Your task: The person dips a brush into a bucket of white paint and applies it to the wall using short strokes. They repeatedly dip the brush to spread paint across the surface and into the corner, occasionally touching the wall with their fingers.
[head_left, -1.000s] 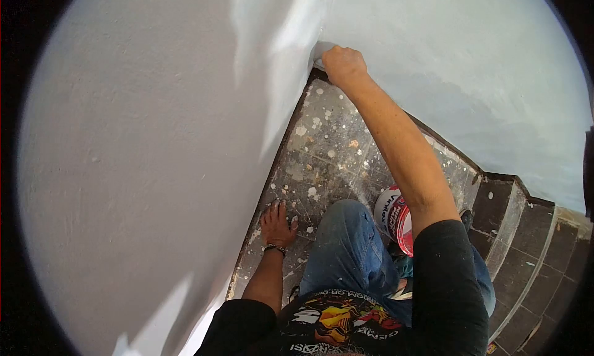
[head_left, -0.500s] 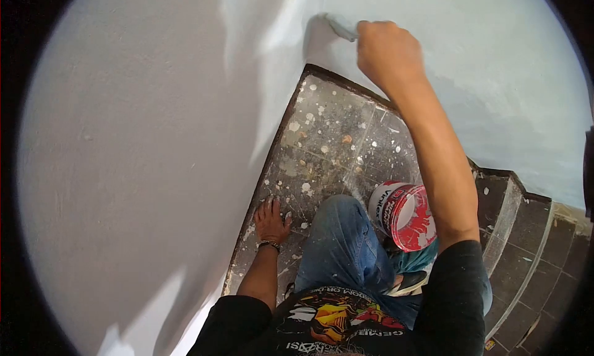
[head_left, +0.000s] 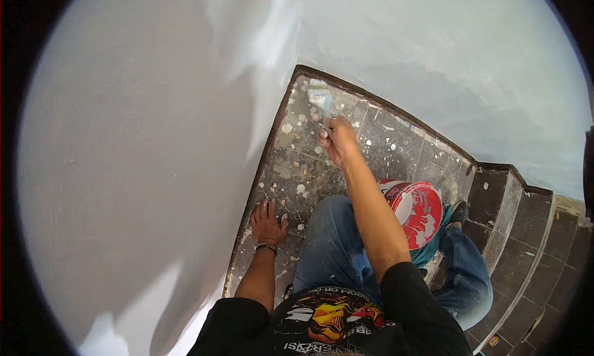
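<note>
In the head view my right hand (head_left: 338,140) is closed round the handle of a paintbrush (head_left: 320,97), its broad bristle end pointing toward the corner where the two walls meet. The brush overlaps the paint-spotted tile floor (head_left: 334,182) in this view. My left hand (head_left: 268,223) rests on the floor beside the left wall, fingers spread and holding nothing. A red and white paint bucket (head_left: 421,217) sits at my right knee, its inside smeared red and white; my right forearm partly covers it.
A pale left wall (head_left: 142,139) and a light bluish right wall (head_left: 433,52) rise from the floor, edged by a dark skirting strip (head_left: 396,110). Stair steps (head_left: 520,257) drop away at the right. My bent knees (head_left: 334,232) take up the near floor.
My right hand has brought the paintbrush down and left, away from the right wall, to in front of the floor corner. My left hand stays where it was.
</note>
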The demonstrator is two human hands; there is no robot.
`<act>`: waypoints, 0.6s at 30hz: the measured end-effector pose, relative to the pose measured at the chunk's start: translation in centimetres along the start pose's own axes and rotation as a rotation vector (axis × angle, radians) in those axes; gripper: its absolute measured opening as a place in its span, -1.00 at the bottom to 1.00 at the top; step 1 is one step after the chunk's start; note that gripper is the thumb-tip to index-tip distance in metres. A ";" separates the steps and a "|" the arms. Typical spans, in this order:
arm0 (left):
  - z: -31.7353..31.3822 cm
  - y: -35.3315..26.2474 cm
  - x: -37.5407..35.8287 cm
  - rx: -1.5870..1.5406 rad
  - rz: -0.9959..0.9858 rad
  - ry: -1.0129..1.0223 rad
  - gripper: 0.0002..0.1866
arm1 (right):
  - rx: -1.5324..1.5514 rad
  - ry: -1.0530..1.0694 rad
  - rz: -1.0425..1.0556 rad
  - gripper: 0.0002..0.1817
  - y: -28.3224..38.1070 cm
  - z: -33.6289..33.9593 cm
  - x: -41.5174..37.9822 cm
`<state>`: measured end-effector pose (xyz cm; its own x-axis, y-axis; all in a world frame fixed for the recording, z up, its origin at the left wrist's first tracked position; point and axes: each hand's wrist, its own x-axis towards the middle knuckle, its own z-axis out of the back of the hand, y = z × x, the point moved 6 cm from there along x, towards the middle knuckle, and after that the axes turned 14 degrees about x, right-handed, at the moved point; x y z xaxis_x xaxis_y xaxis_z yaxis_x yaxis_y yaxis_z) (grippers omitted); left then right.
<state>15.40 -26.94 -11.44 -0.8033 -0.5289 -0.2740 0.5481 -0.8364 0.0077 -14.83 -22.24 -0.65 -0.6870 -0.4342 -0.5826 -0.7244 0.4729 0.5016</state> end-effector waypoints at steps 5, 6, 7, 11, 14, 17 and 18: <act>0.1 0.0 0.1 -0.007 -0.001 -0.003 -0.29 | 0.040 0.022 0.048 -0.86 -0.3 1.1 2.6; 0.1 0.0 0.0 0.000 -0.001 -0.007 -0.29 | 0.043 0.040 0.049 -0.83 -0.1 1.0 3.0; 0.1 0.0 0.0 0.007 0.000 -0.011 -0.29 | 0.028 0.036 0.033 -0.84 0.0 1.0 3.4; 0.3 -0.1 0.0 -0.012 0.011 0.032 -0.27 | -0.008 0.022 0.012 -0.86 0.5 0.6 4.6; 0.7 -0.1 0.2 -0.020 0.013 0.067 -0.26 | -0.023 0.025 0.052 -0.88 0.9 0.5 5.8; 0.6 -0.1 0.0 -0.017 0.013 0.084 -0.26 | -0.056 0.031 0.109 -0.89 2.4 -1.0 4.7; 0.2 0.0 -0.1 -0.013 0.010 0.074 -0.26 | -0.070 0.035 0.130 -0.89 3.3 -2.0 3.6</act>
<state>15.46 -26.93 -11.26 -0.7786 -0.5248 -0.3440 0.5593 -0.8290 -0.0012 -19.82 -23.84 0.16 -0.7757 -0.3999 -0.4882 -0.6309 0.4729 0.6151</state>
